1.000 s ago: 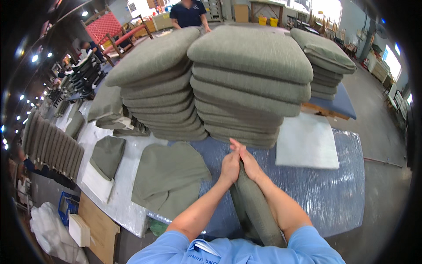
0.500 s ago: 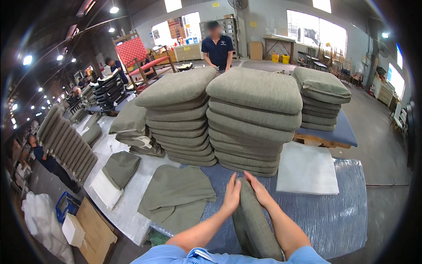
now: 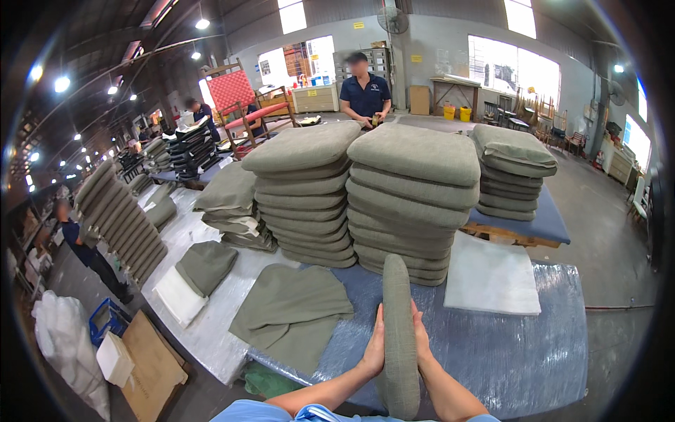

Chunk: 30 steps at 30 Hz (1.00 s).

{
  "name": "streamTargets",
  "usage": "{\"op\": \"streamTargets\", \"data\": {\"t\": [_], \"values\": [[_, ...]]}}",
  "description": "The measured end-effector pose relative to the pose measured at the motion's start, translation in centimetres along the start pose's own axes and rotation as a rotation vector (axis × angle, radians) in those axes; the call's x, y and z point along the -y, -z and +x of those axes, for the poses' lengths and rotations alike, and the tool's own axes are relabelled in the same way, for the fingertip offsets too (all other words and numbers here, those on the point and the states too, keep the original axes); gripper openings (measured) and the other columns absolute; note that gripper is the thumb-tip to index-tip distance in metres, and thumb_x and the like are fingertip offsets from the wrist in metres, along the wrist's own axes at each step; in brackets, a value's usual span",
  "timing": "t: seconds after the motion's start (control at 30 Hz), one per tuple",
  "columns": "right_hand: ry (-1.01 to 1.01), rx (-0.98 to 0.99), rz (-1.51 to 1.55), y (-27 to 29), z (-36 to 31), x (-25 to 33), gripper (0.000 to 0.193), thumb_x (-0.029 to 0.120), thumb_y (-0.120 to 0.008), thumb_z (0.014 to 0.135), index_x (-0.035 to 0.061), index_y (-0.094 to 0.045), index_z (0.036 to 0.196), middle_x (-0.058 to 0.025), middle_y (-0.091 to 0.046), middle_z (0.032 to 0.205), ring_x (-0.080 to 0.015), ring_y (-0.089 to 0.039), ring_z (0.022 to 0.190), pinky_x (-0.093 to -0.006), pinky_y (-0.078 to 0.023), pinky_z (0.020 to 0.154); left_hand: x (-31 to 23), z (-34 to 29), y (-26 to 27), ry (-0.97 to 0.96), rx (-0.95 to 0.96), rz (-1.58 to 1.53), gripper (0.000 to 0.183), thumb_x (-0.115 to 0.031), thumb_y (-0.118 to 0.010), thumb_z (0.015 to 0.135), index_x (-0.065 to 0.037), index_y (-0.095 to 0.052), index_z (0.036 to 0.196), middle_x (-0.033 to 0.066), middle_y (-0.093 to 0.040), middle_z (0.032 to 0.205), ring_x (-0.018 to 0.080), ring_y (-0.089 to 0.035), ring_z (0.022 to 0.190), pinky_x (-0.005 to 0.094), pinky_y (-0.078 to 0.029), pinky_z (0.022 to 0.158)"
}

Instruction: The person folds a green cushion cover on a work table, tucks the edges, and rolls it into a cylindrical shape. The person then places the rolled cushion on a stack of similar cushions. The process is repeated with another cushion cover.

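Observation:
A grey-green seat cushion [image 3: 399,330] stands on its edge in front of me, its narrow side toward me. My left hand [image 3: 376,343] presses flat on its left face, and my right hand [image 3: 421,337] presses on the right face, so it is gripped between my palms. Just beyond it rise two tall stacks of like cushions, a left stack [image 3: 304,190] and a right stack [image 3: 415,200]. A loose grey-green fabric cover [image 3: 292,316] lies to the left of my hands. To the right is a square white padding sheet [image 3: 492,274].
Plastic film wraps the blue table [image 3: 513,359]. A leaning cushion stack [image 3: 123,218], folded covers [image 3: 228,204] and white padding [image 3: 179,294] are at left. Another cushion stack [image 3: 510,172] stands far right. A co-worker [image 3: 365,91] stands behind the stacks; cardboard [image 3: 151,369] lies at lower left.
The cushion has turned more upright and its far end now reaches higher, before the right stack. My hands have slid nearer to me along its sides. The co-worker's hands now show, holding something.

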State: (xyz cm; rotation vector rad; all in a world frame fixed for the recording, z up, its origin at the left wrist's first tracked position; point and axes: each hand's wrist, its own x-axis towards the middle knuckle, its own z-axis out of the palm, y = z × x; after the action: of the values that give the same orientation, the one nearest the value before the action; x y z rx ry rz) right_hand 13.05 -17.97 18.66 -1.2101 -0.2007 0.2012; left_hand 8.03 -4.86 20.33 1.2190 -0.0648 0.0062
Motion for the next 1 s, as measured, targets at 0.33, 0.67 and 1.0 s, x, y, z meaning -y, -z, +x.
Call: {"op": "streamTargets", "data": {"t": [0.33, 0.67, 1.0], "values": [[0.072, -0.025, -0.110, -7.6, -3.1, 0.7, 0.084, 0.064, -0.029, 0.114, 0.0017, -0.025, 0.170, -0.0166, -0.029, 0.175, -0.0295, -0.027, 0.161, -0.0403, -0.020, 0.131, -3.5, -2.9, 4.3, 0.099, -0.078, 0.129, 0.086, -0.027, -0.059, 0.111, -0.002, -0.004, 0.172, 0.0195, -0.031, 0.171, 0.0261, -0.038, 0.154, 0.0379, -0.036, 0.123], [0.180, -0.013, -0.427, -7.4, -2.5, -0.5, 0.074, 0.055, -0.027, 0.116, 0.0011, -0.029, 0.168, -0.0193, -0.030, 0.173, -0.0340, -0.023, 0.162, -0.0428, -0.017, 0.132, -4.7, -2.4, 4.3, 0.141, -0.098, 0.332, 0.091, -0.018, -0.067, 0.105, 0.004, -0.007, 0.170, 0.0216, -0.041, 0.163, 0.0267, -0.047, 0.147, 0.0373, -0.040, 0.120], [0.131, 0.009, -0.364, -7.9, -2.8, -0.9, 0.079, 0.060, -0.030, 0.114, 0.0017, -0.031, 0.167, -0.0179, -0.031, 0.173, -0.0313, -0.027, 0.160, -0.0421, -0.019, 0.131, -2.4, -1.7, 4.4, 0.062, -0.163, 0.674, 0.096, -0.019, -0.070, 0.102, 0.009, -0.006, 0.167, 0.0262, -0.036, 0.164, 0.0306, -0.043, 0.150, 0.0389, -0.039, 0.122]]}}
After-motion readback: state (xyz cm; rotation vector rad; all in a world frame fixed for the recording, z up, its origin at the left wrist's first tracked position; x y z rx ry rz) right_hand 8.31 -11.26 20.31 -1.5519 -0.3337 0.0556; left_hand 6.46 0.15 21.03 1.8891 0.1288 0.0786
